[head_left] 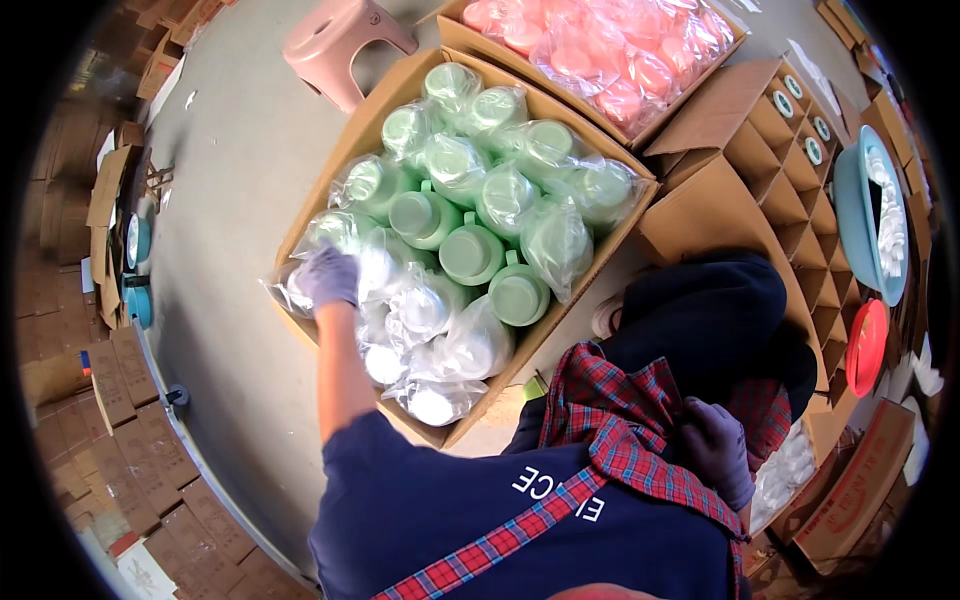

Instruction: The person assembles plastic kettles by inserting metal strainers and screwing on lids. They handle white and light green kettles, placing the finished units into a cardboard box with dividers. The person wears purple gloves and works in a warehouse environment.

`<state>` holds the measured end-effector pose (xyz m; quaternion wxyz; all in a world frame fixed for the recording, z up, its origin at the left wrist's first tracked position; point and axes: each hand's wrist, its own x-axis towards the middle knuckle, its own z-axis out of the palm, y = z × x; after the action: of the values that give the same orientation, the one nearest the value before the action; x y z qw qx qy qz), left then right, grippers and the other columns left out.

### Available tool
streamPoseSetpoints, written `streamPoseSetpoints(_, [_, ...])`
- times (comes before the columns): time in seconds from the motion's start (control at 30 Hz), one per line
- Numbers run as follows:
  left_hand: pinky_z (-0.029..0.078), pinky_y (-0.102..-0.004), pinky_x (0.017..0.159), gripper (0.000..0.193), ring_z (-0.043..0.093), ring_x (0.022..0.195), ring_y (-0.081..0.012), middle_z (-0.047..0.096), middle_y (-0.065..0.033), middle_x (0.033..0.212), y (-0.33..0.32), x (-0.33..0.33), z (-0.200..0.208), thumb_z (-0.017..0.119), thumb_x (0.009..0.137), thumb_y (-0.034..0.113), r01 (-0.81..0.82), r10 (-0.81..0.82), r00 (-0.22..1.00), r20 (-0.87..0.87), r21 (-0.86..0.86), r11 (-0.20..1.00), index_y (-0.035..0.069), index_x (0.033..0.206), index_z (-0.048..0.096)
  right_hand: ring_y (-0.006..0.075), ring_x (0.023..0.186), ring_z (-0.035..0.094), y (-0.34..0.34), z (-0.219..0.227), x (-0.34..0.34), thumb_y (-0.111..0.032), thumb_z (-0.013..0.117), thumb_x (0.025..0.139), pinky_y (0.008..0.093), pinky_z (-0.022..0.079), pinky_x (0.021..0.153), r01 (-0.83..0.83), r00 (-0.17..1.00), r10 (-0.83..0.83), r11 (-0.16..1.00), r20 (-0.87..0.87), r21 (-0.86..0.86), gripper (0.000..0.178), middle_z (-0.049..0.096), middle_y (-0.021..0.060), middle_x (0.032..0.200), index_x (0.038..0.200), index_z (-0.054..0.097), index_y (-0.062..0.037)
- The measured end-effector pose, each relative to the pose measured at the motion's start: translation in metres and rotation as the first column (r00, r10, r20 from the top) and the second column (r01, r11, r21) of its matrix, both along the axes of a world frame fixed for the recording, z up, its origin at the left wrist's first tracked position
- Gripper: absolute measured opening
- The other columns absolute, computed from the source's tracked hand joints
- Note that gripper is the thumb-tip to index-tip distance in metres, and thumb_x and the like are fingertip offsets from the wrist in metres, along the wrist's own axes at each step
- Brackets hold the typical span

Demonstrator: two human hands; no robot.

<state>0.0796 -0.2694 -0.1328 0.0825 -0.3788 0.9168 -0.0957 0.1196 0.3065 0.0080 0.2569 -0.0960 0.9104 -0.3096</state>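
An open cardboard carton in front of me is packed with light green mugs. Most are in clear plastic bags; several in the middle are bare and show handles. Along the near left side sit bagged white ones. My left hand, in a purple-grey glove, reaches into the carton's left corner. Its fingers are bent over a clear-bagged mug there, with the fingertips partly hidden. My right hand, gloved alike, rests closed on my red plaid apron, and nothing shows in it.
Behind stands a carton of bagged pink mugs. To the right is a divided carton with several round-topped items. Beside it are a blue basin and a red lid-like disc. A pink stool stands at the back left.
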Motion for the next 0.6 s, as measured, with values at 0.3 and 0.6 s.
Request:
streamPoseSetpoints(0.3, [0.057, -0.0473, 0.083, 0.031, 0.073, 0.102, -0.0333, 0.074, -0.0173, 0.114, 0.196, -0.104, -0.139, 0.057, 0.089, 0.019, 0.283, -0.585, 0.754, 0.301, 0.655, 0.701, 0.01, 0.11, 0.078, 0.0352, 0.094, 0.069, 0.03, -0.002, 0.011, -0.013, 0.069, 0.089, 0.0403, 0.055, 0.081, -0.073, 0.99, 0.067, 0.996, -0.125, -0.048, 0.038, 0.069, 0.0189, 0.1, 0.126, 0.066, -0.0029])
streamPoseSetpoints(0.6, [0.05, -0.0477, 0.1, 0.041, 0.065, 0.118, -0.0353, 0.067, -0.0177, 0.129, 0.169, -0.11, -0.172, 0.067, 0.083, 0.026, 0.154, -0.428, 0.831, 0.355, 0.592, 0.791, 0.006, 0.118, 0.072, 0.0358, 0.095, 0.068, 0.091, -0.041, 0.064, -0.026, 0.068, 0.095, 0.0415, 0.055, 0.086, 0.076, 0.982, -0.115, 0.967, -0.152, -0.243, 0.041, 0.068, 0.0187, 0.103, 0.129, 0.063, -0.005])
